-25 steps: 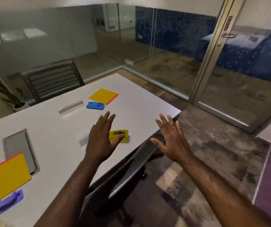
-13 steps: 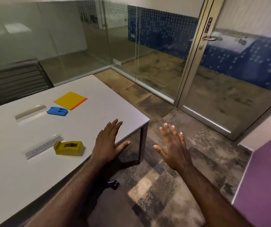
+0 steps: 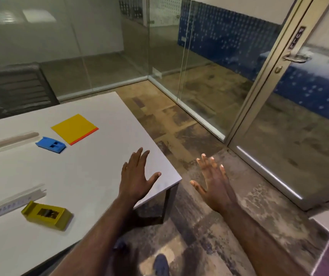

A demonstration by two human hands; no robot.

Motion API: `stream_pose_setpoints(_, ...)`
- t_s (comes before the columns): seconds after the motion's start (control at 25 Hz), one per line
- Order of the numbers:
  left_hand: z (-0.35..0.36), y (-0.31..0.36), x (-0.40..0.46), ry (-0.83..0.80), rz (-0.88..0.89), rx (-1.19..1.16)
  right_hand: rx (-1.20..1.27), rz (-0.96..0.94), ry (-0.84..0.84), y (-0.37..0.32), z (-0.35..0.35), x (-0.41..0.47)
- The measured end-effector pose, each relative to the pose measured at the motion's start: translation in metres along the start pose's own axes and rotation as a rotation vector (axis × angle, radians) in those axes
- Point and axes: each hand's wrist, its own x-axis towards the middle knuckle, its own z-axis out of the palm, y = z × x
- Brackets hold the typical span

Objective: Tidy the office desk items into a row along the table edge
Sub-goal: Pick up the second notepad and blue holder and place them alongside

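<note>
L hand (image 3: 134,181) & R hand (image 3: 214,185) spread flat, holding nothing. Yellow box (image 3: 46,215) lower left on table (image 3: 92,172); print on ruler (image 3: 12,202) too blurry.

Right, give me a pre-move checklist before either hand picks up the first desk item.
1. Left hand free: ok, fingers spread, holding nothing.
2. Right hand free: ok, open, out past the table corner.
3. Yellow tape dispenser unobstructed: ok, nothing on it.
4. Clear ruler apart from the dispenser: cannot tell, ends look close.
5. Blue stapler separate from yellow notepad: ok, small gap.
6. Items in a row: not ok, scattered.
</note>
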Motion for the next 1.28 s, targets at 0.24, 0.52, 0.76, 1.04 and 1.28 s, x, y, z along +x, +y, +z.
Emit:
stream_pose_setpoints(0.24,0.038,-0.004,0.101,0.003,-0.110,0.005,0.007,-0.126,-0.052,0.040,0.006,0.121)
stream_pose_setpoints(0.52,0.084,-0.001,0.182,0.083,-0.311,0.049,0.053,-0.359,-0.115,0.095,0.024,0.269)
stream_pose_setpoints(0.76,0.116,0.027,0.228,0.251,-0.570,0.038,0.094,-0.566,-0.197,0.130,0.026,0.391)
stream_pose_setpoints(1.04,0.110,0.009,0.252,0.418,-0.846,0.075,0.133,-0.866,-0.280,0.080,0.043,0.499)
stream_pose_setpoints(1.28,0.110,-0.052,0.259,0.583,-1.031,0.067,0.130,-1.143,-0.344,-0.014,0.089,0.564)
